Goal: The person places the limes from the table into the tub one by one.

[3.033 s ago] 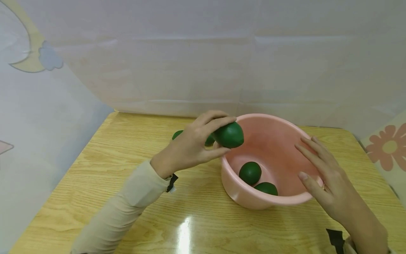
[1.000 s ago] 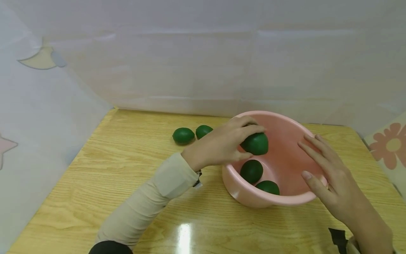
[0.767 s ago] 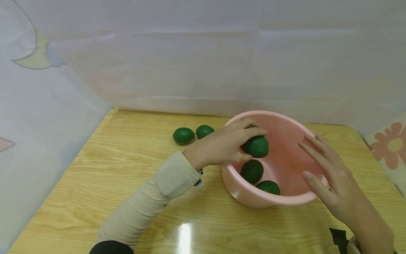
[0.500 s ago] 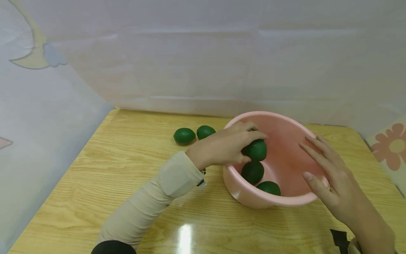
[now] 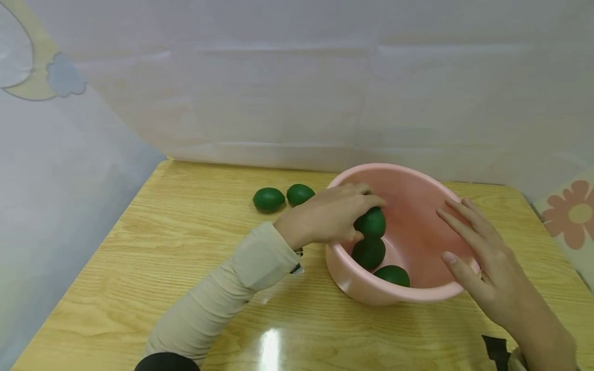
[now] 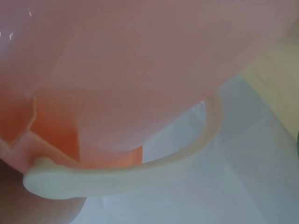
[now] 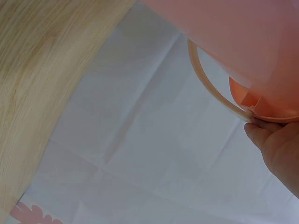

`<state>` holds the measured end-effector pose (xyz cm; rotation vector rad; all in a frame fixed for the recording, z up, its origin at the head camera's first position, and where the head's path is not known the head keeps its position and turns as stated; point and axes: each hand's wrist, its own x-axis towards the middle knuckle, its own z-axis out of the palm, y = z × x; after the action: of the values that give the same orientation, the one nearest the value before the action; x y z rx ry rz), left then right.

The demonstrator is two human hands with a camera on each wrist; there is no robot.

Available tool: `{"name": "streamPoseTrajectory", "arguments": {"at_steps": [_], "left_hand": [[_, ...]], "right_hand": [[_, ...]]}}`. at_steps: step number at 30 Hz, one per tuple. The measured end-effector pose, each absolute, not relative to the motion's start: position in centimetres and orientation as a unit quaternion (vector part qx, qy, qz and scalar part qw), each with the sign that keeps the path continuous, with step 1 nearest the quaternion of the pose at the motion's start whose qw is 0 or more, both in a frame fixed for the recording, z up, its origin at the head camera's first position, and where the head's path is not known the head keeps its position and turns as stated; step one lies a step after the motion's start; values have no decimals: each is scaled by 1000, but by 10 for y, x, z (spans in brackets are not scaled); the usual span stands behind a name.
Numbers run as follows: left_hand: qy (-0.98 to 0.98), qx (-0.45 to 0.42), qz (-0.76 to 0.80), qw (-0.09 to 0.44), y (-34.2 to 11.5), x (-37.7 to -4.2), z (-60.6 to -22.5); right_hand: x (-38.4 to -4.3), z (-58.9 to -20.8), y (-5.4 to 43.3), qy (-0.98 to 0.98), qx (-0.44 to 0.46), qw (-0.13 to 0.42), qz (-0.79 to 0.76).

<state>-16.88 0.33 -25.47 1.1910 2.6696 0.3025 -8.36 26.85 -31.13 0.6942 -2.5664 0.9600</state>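
My left hand [image 5: 334, 212] reaches over the left rim of a pink bucket [image 5: 366, 293] and grips a green lime [image 5: 373, 223] between fingers and thumb. Right below it sits a second lime [image 5: 368, 254], overlapped by the held one in the head view. Another lime [image 5: 392, 275] lies by the bucket's near wall. At the right rim, my right hand [image 5: 489, 265] has its fingers extended over the opening. The right wrist view shows that hand [image 7: 280, 147] at the rim, close to the end of the pale handle [image 7: 210, 86]. In the left wrist view, bucket wall [image 6: 140, 56] and handle [image 6: 154, 175] fill much of the picture.
Two more limes, one farther left [image 5: 269, 199] and one partly behind my left hand [image 5: 300, 194], lie on the wooden table [image 5: 195, 247] left of the bucket. A pale wall covering [image 5: 278, 103] rises behind the table's far edge.
Over three seconds my left hand carried its lime from outside the left rim rightward into the bucket, then lowered it toward the lime below. My right hand stayed at the right rim.
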Motion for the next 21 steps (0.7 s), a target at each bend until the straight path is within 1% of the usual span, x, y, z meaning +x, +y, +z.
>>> {"name": "streamPoseTrajectory", "arguments": {"at_steps": [6,14,21], "left_hand": [[908,397,93,94,4,-168,-255],[909,388,120,93,2,-167,-256],[905,385,155,93,-1,-168,-257]], "right_hand": [[-83,-311,268,-899,239,154,333],[-83,-311,268,-899,232,147,340],[-84,-311,268,-898,235,153,340]]}}
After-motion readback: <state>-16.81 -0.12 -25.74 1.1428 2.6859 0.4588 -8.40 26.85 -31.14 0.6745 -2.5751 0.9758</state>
